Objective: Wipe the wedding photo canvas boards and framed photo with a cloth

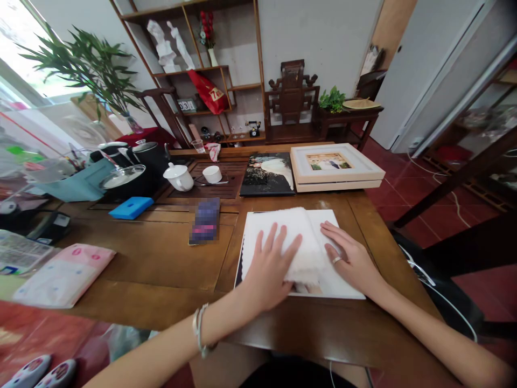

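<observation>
A white cloth (297, 229) lies over a flat white-edged photo print (343, 285) near the front of the wooden table. My left hand (270, 264) rests flat on the cloth with its fingers spread. On the right part of the print lies my right hand (349, 256), fingers stretched out and a ring on one of them. The cloth and my left hand hide most of the picture; only a dark strip at its left and a bit at its lower edge show.
Behind the print are a dark photo panel (269, 175) and a framed picture (337, 167) on a pale box. A lidded white cup (178, 177), a white bowl (212, 173), a blue box (131, 207) and a pink-and-white packet (67, 275) stand to the left.
</observation>
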Demonstrator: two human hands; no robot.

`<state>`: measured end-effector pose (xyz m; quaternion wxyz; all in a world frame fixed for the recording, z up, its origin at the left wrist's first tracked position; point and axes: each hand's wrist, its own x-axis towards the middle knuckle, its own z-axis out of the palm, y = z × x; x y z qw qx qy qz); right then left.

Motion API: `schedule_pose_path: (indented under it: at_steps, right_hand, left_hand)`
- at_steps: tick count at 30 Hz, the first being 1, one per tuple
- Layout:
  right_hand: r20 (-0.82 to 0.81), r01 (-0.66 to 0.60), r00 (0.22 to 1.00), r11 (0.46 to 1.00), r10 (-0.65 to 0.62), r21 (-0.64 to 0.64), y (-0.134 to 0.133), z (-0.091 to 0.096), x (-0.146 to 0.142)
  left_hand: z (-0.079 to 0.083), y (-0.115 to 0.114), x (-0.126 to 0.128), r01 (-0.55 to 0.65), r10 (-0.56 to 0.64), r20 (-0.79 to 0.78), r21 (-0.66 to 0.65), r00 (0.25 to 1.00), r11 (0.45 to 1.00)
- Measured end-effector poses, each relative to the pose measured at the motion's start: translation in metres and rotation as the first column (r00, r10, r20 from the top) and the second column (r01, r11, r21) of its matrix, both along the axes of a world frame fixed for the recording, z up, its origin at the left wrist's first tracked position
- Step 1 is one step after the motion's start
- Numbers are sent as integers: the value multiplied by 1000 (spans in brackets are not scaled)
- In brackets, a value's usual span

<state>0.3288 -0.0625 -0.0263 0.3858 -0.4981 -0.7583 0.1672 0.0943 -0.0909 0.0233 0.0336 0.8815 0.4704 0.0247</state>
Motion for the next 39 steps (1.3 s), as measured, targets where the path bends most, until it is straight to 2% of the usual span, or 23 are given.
schedule_pose_path:
  at_steps: [2, 4, 7, 10, 16, 18, 20, 22, 24, 28, 32, 35, 39]
  right_hand:
    - [0, -2, 1000, 1000, 2, -13, -1, 2, 0]
    - [-8, -5, 1000, 1000, 5, -25, -1, 2, 0]
    - [-18, -5, 1000, 999, 4, -33, 0, 1, 1]
    - [-29, -5, 1000, 1000, 4, -28, 0, 0, 2]
    - [-29, -32, 999, 999, 32, -2, 0, 3, 1]
    - [-17, -18, 1000, 1000, 18, -2, 0, 4, -1]
    - [-16, -18, 1000, 1000, 18, -5, 0, 5, -1]
    - [-27, -27, 999, 1000, 26, -5, 0, 4, 0]
    - [-50, -40, 998, 999, 40, -2, 1, 2, 2]
    - [-117, -28, 993, 999, 24, -33, 1, 0, 4]
    - [-168, -23, 986, 997, 10, -74, 1, 2, 5]
    - [-198, -51, 979, 997, 37, -64, 1, 2, 8]
    - [-200, -40, 979, 995, 22, -87, 3, -5, 13]
  left_hand:
    - [-2, -29, 0, 60, -60, 14, -9, 998, 998]
    - [-3, -49, 1, 111, -111, 26, -18, 994, 994]
    - [-4, -52, 2, 135, -134, 33, -24, 990, 991]
    - [-2, -26, 6, 106, -106, 33, -24, 994, 994]
    - [-1, 47, 29, 10, -11, 48, 17, 999, 1000]
    - [-1, 61, 37, -22, 22, 44, 15, 999, 1000]
    - [-1, 64, 42, -47, 46, 34, 19, 998, 999]
    - [-2, 56, 42, -49, 47, 31, 42, 998, 998]
    - [-3, 37, 38, -35, 33, 30, 65, 999, 997]
    - [-5, -20, 36, -20, 18, 26, 67, 1000, 998]
    - [-10, -69, 52, -37, 34, 60, 48, 998, 998]
    - [-11, -80, 69, -63, 59, 86, 44, 995, 997]
    - [-2, -66, 78, -85, 86, 34, -8, 996, 996]
